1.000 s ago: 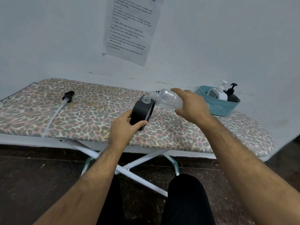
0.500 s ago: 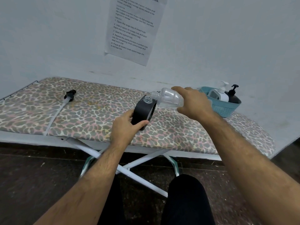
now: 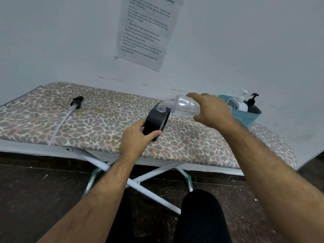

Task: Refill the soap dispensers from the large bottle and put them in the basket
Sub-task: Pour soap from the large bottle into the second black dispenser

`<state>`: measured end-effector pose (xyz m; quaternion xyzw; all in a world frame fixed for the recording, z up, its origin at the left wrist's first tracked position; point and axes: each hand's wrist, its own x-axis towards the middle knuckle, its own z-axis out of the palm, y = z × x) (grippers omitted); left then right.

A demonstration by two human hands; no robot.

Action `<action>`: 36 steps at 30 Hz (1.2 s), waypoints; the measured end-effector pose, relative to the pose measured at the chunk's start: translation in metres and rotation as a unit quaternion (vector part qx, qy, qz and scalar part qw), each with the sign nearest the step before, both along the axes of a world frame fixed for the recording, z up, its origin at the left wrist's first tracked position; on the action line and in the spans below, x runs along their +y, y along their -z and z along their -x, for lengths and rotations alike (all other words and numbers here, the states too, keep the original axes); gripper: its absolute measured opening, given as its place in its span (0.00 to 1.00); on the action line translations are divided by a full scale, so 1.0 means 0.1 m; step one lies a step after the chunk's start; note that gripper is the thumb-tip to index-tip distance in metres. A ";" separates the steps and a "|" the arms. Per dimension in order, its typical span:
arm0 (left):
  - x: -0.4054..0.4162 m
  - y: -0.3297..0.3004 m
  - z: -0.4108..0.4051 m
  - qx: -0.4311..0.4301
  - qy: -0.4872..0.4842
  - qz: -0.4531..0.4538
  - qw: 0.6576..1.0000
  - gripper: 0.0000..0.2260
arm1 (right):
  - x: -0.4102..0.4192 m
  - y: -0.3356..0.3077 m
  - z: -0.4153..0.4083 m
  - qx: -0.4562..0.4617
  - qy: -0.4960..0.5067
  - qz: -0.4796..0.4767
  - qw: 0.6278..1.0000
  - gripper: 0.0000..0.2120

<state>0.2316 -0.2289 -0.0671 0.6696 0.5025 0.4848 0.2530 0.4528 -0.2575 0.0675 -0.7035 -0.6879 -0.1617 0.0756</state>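
Observation:
My left hand [image 3: 135, 137] grips a flat round black dispenser [image 3: 156, 121] standing on the board, its clear open neck up. My right hand [image 3: 210, 109] holds the large clear bottle [image 3: 184, 105] tipped on its side, mouth just above and beside the dispenser's neck. No liquid shows in the bottle. A black pump head with a long white tube [image 3: 70, 111] lies on the board at the left. The teal basket [image 3: 245, 118] at the right end holds a white dispenser [image 3: 241, 103] and a black dispenser [image 3: 252, 106].
The leopard-print ironing board [image 3: 105, 127] stands against a white wall on white crossed legs [image 3: 140, 179]. A printed sheet [image 3: 145, 30] hangs on the wall. My dark-trousered knee [image 3: 199, 216] is below the board over a dark floor.
The bottle's mouth has lifted slightly and drawn a little to the right of the dispenser's neck. My left hand keeps the dispenser in the same place.

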 end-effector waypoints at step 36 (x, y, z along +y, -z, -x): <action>0.00 0.00 0.00 0.008 -0.004 0.006 1.000 0.26 | 0.03 -0.17 0.04 -0.029 0.004 0.036 0.999 0.35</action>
